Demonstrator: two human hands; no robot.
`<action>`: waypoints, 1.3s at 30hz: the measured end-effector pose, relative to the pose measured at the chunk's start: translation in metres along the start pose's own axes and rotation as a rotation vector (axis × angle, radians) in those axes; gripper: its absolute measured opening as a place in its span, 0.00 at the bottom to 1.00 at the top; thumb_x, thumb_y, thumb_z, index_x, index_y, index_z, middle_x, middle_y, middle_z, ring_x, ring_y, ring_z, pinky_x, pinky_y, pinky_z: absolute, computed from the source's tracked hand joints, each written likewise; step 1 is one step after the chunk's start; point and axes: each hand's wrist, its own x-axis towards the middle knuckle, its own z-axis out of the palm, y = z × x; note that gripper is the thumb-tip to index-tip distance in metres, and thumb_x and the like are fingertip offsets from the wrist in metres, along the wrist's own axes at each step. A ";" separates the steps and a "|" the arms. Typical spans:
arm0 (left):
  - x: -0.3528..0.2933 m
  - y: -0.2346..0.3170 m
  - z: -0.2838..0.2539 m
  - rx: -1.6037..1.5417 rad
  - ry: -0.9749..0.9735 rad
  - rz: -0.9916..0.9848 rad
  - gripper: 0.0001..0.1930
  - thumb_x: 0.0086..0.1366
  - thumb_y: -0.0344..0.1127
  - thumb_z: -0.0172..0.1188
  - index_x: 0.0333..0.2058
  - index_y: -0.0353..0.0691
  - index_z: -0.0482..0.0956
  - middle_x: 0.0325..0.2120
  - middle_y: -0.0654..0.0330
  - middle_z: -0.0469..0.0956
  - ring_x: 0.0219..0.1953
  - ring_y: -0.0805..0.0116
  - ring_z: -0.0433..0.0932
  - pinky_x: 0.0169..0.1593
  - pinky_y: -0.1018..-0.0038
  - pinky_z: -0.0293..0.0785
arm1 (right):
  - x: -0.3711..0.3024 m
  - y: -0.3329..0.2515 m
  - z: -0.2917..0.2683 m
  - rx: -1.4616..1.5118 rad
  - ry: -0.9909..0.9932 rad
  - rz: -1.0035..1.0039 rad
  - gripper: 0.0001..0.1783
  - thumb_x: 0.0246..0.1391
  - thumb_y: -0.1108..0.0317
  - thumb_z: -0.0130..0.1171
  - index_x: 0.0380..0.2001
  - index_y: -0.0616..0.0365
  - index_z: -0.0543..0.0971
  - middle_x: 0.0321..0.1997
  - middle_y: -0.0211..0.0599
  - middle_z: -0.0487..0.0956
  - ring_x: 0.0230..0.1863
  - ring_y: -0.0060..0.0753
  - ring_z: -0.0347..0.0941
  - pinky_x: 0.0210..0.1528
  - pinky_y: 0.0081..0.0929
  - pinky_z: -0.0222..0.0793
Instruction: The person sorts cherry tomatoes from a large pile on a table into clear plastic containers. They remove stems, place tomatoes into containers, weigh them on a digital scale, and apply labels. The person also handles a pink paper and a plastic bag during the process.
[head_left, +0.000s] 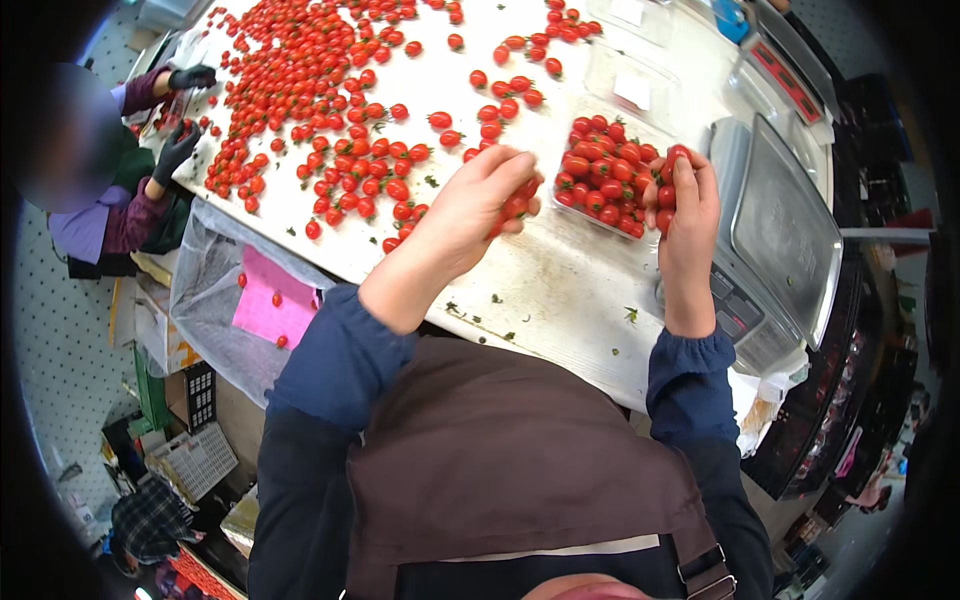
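Note:
My left hand (497,200) is closed around a few red cherry tomatoes, which peek out between the fingers above the white table. Several more cherry tomatoes (668,190) sit in the curled fingers of my right hand (690,225). That hand is at the right edge of a clear plastic box (588,222) filled with cherry tomatoes (607,172), some with green stems. Loose tomatoes (370,165) lie spread over the table just left of and beyond my left hand.
A scale (785,240) with a metal plate stands at the right. Beyond the filled box are clear containers (630,85) with white labels. A large tomato heap (290,70) covers the far left, where a gloved co-worker (110,205) stands. A plastic-lined bin (215,275) adjoins the table's near edge.

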 end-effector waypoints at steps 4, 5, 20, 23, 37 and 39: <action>0.066 -0.020 0.051 0.652 0.148 0.596 0.13 0.67 0.39 0.59 0.35 0.33 0.72 0.36 0.53 0.72 0.39 0.66 0.72 0.42 0.74 0.70 | 0.023 0.012 -0.004 -0.095 0.136 -0.061 0.13 0.67 0.65 0.51 0.48 0.62 0.73 0.40 0.33 0.76 0.39 0.19 0.72 0.41 0.18 0.71; 0.081 -0.029 0.060 0.689 0.109 0.742 0.13 0.66 0.39 0.58 0.37 0.31 0.74 0.39 0.48 0.72 0.44 0.58 0.72 0.51 0.70 0.69 | 0.033 0.028 -0.014 -0.220 0.138 -0.228 0.12 0.67 0.66 0.51 0.48 0.62 0.74 0.41 0.34 0.77 0.42 0.20 0.72 0.46 0.19 0.69; -0.053 -0.042 -0.081 1.145 0.505 0.630 0.09 0.65 0.33 0.59 0.41 0.36 0.81 0.34 0.53 0.76 0.39 0.56 0.75 0.45 0.67 0.71 | -0.064 0.051 0.054 -0.429 -0.388 -0.227 0.14 0.57 0.74 0.56 0.47 0.62 0.73 0.42 0.44 0.78 0.43 0.36 0.77 0.48 0.28 0.72; -0.076 -0.058 -0.083 1.603 0.535 0.478 0.30 0.53 0.50 0.70 0.54 0.47 0.76 0.52 0.51 0.70 0.56 0.49 0.66 0.55 0.55 0.65 | -0.062 0.062 0.083 -0.669 -0.498 -0.367 0.21 0.54 0.70 0.60 0.51 0.61 0.72 0.45 0.52 0.76 0.47 0.53 0.74 0.50 0.39 0.71; -0.062 -0.063 -0.116 1.435 0.470 0.666 0.15 0.58 0.34 0.66 0.43 0.39 0.74 0.39 0.51 0.71 0.36 0.54 0.73 0.41 0.64 0.74 | -0.039 0.093 0.141 -0.702 -0.542 -0.480 0.12 0.53 0.72 0.62 0.41 0.58 0.76 0.36 0.47 0.75 0.35 0.50 0.76 0.36 0.42 0.71; -0.070 -0.053 -0.119 1.108 0.578 0.635 0.14 0.62 0.36 0.64 0.44 0.39 0.75 0.39 0.52 0.73 0.33 0.55 0.74 0.40 0.66 0.75 | -0.032 0.101 0.150 -0.778 -0.575 -0.638 0.13 0.52 0.69 0.63 0.42 0.56 0.77 0.37 0.44 0.74 0.38 0.47 0.74 0.37 0.40 0.71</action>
